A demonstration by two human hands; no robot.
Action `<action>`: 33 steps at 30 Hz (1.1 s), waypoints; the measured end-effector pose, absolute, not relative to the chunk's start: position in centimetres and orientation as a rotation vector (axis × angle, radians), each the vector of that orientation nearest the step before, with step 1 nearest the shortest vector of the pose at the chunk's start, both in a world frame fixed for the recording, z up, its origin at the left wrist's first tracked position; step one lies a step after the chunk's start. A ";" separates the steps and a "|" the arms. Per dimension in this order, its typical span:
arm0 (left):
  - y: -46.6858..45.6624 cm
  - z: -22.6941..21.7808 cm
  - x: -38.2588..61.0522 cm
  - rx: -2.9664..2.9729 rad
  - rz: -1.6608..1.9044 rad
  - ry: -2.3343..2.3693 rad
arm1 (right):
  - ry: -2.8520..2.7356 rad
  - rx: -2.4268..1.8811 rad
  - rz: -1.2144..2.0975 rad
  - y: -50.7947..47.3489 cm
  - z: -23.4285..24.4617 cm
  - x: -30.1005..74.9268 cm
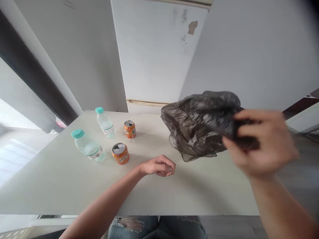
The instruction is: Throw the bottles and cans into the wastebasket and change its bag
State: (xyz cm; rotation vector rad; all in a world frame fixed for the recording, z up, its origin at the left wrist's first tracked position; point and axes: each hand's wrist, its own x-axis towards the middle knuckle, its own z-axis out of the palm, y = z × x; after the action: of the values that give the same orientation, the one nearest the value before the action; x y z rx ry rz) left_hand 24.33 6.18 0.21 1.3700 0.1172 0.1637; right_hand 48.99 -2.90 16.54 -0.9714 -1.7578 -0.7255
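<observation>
A crumpled dark plastic bag (199, 122) hangs above the right part of the table, gripped at one end by my right hand (264, 142), which is slightly blurred. My left hand (160, 165) rests near the middle of the table with its fingers curled in; nothing shows in it. Left of that hand stand two orange soda cans, the nearer can (120, 154) and the farther can (130, 129), both with opened tops. Two clear plastic bottles with teal caps, a nearer bottle (89, 147) and a farther bottle (105, 123), are upright beyond them on the left.
The pale table (139, 196) reaches from the left edge to below my right arm. Behind it stands a white refrigerator (159, 49) with scuffed paint, against a grey wall (249, 59). My legs in torn jeans (174, 227) are under the front edge.
</observation>
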 end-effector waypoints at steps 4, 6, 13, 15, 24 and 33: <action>5.5 0.6 25.0 1.102 0.266 0.285 | -2.099 -1.010 -0.721 -7.4 11.3 45.6; 4.5 1.0 24.7 0.967 0.350 0.396 | -2.242 -1.089 -0.640 -8.8 7.6 44.0; -1.8 0.5 22.1 0.979 0.755 0.726 | -2.297 -1.475 0.050 -11.8 1.4 41.6; -2.4 -0.7 21.6 1.211 0.863 0.932 | -2.334 -1.431 0.331 -12.0 2.0 41.2; -1.9 -1.6 18.4 2.121 1.037 1.700 | -2.345 -1.331 0.284 -9.4 3.2 43.4; -2.1 -2.6 18.5 2.793 0.520 1.080 | -2.230 -1.670 0.514 -8.8 -1.0 48.9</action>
State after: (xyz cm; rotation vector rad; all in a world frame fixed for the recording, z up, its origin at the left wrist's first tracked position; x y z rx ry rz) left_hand 18.50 -2.14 -2.56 2.7928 1.0801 0.5204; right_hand 48.92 -8.78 -1.01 -1.6700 -2.2303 0.5136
